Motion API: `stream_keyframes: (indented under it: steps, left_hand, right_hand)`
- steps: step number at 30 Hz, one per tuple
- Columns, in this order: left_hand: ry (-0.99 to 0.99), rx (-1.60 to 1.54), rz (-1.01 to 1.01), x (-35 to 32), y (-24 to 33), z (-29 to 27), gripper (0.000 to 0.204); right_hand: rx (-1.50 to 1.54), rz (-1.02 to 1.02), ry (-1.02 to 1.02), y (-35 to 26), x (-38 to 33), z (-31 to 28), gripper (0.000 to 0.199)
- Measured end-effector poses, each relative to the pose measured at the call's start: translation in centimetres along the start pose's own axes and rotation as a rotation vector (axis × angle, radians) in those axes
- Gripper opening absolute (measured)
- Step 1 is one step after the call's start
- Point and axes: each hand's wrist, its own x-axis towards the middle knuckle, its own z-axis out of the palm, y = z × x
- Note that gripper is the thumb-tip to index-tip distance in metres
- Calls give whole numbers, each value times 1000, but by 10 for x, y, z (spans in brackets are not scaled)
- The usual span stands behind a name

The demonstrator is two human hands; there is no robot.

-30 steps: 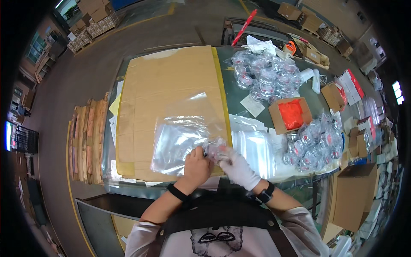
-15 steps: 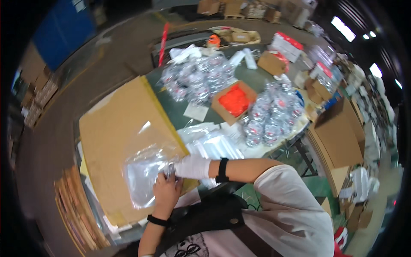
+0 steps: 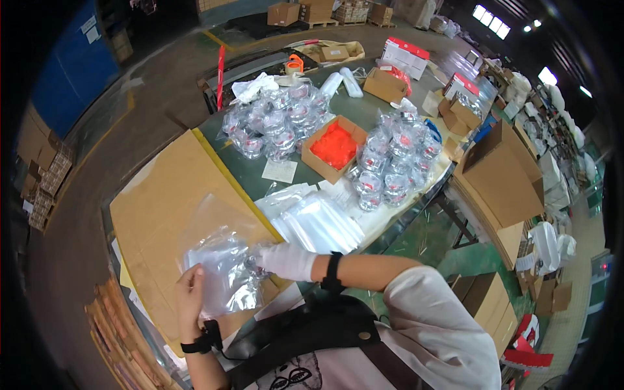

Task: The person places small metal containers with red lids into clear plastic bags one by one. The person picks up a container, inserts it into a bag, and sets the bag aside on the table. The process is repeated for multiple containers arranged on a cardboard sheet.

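Observation:
A clear plastic bag (image 3: 218,276) lies over the cardboard sheet in front of me, its film crinkled and shiny. My left hand (image 3: 190,289) is at its left edge, fingers bent and pinching the film. From the right comes my right hand (image 3: 286,261), in a white glove, closed at the bag's right side. A shiny, crinkled bit shows at its fingertips; what exactly it grips is partly hidden. To the right of the sheet, a stack of flat clear bags (image 3: 318,224) lies near my right wrist.
Brown cardboard (image 3: 159,188) with a yellow edge covers the table's left part. Beyond are two heaps of clear-wrapped round items (image 3: 276,123), an open carton (image 3: 331,170) of red pieces and an orange tape dispenser (image 3: 294,64). A large open box (image 3: 504,175) stands right.
My left hand has moved left, away from my right hand, to the bag's left edge. The right hand stays at the bag's right side. The view has shifted slightly.

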Motion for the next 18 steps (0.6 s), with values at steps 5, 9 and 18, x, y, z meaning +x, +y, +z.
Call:
stream_keyframes:
  steps: [5,9,18]
  left_hand:
    - [-29,41,-35,13,2,-29,41]
    - [3,168,-32,13,-15,-39,45]
    - [307,804,-62,116,-21,26,61]
  right_hand:
    - [596,250,514,49,-61,-37,30]
    - [61,527,945,154,-81,-102,20]
    - [-361,766,730,224,-84,-107,27]
